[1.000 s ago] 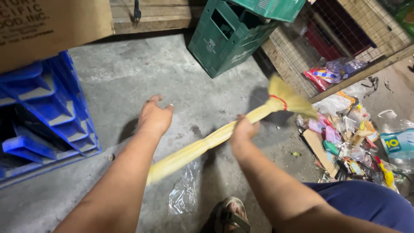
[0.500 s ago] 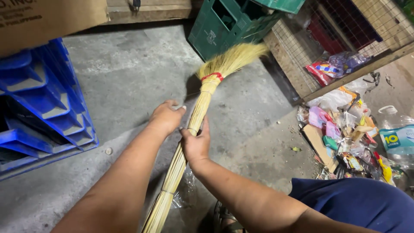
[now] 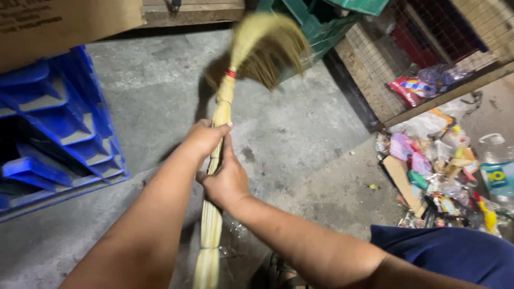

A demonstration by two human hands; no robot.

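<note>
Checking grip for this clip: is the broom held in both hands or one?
Both: left hand and right hand wrap the broom handle.

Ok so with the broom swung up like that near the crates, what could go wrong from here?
The broom head is blurred and close to the green crate; it could strike or snag there. Both the left hand and right hand grip the thin handle close together, so control may be loose. A clear plastic wrapper lies by the foot and might be slippery.
</note>
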